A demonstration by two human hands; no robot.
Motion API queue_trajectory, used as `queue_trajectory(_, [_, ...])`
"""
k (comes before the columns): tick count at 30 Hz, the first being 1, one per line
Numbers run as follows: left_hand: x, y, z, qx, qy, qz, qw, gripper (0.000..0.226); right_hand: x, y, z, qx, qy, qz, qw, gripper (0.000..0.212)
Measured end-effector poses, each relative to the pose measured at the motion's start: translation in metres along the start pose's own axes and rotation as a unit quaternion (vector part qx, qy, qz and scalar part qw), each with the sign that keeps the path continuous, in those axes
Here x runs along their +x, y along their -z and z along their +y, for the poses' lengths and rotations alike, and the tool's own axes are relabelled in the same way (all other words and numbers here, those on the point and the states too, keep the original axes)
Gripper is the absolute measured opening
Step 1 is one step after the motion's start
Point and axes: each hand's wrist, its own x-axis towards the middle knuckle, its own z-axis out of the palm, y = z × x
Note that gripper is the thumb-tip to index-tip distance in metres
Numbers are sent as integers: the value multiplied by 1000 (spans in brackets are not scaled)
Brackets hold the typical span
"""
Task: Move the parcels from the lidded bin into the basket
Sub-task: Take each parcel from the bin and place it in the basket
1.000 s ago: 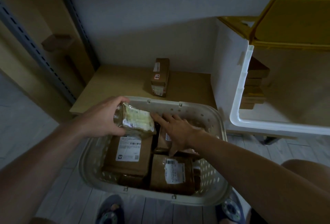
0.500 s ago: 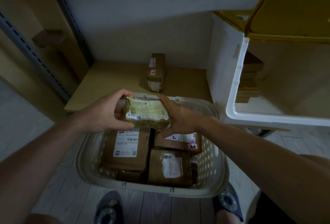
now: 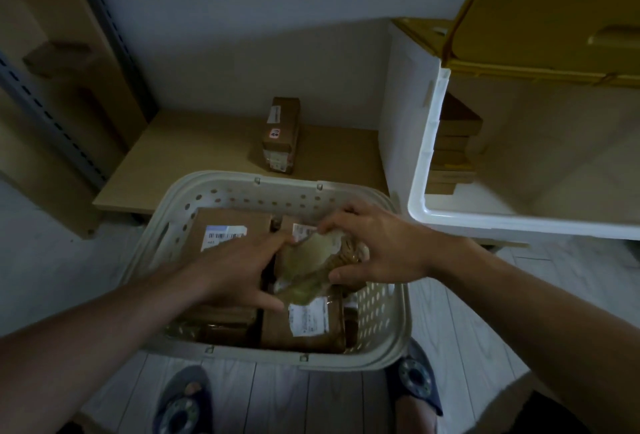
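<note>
A beige perforated basket (image 3: pixel 221 191) stands on the floor in front of me with several brown parcels (image 3: pixel 228 229) lying inside. Both hands hold a small plastic-wrapped parcel (image 3: pixel 308 260) low over the basket's middle, tilted. My left hand (image 3: pixel 239 271) grips its left side and my right hand (image 3: pixel 374 246) grips its right end. The white lidded bin (image 3: pixel 426 163) stands to the right, its yellow lid (image 3: pixel 554 18) raised, with a stack of brown parcels (image 3: pixel 453 146) against its left inner wall.
One brown box (image 3: pixel 280 136) lies on a low wooden shelf (image 3: pixel 194 160) behind the basket. Metal shelving uprights (image 3: pixel 52 111) run along the left. My slippered feet (image 3: pixel 180 402) are on the pale plank floor just below the basket.
The wrapped parcel has come down from above the basket's far rim to its middle. My right hand went from the parcels inside to gripping the wrapped parcel's right end.
</note>
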Motion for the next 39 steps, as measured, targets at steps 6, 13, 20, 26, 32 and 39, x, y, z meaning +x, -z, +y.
queue_trajectory(6, [4,-48,5,43,-118,-102,987,38,-21,-2,2,-99,-6,-90,991,70])
queue_trajectory(13, [32,-78,16,150,-215,-94,960,49,-24,-7,-1,-137,-17,-126,983,71])
queue_trajectory(20, [55,-95,31,227,-201,-130,944,39,-19,-6,4,-132,-55,-128,981,59])
queue_trajectory(26, [56,-88,34,209,-201,-154,945,47,-9,-9,10,-124,-80,-149,978,59])
queue_trajectory(32, [51,-76,27,169,-203,-144,954,57,-3,-18,13,-121,-95,-174,973,60])
queue_trajectory(39, [42,-74,30,150,-215,-125,957,45,4,-77,5,-271,-58,-146,950,44])
